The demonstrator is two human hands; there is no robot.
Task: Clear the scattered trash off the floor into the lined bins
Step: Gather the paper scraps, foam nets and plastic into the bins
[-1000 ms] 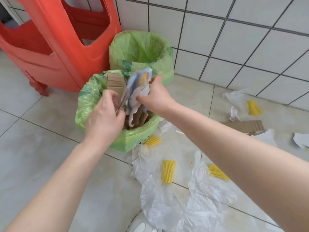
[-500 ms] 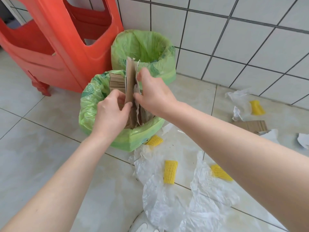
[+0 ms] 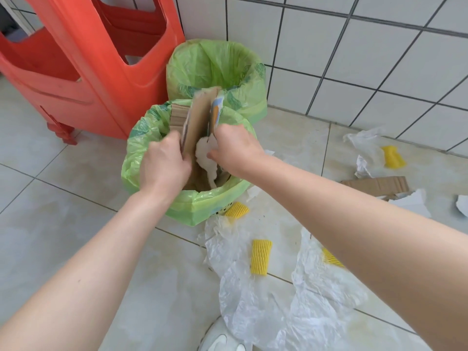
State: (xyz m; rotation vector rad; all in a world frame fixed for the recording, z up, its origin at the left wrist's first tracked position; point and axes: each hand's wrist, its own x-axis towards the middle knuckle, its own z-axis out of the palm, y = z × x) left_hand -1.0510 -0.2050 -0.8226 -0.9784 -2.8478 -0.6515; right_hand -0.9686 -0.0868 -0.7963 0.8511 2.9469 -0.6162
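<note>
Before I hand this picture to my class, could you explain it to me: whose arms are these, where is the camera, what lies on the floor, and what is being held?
No machine here: these are a person's two bare arms, seen from a camera worn on the head, looking forward and down.

The left hand has its grip on a piece of brown cardboard, standing on edge over the near bin. The right hand holds torn printed card with white paper beside it. Both are held over that bin, which is lined with a green bag and already holds cardboard.

A second lined bin stands behind it, by the tiled wall, with red plastic stools to the left.

Still on the floor: crumpled clear plastic sheets, yellow foam net sleeves, and a cardboard strip with white paper scraps.
</note>
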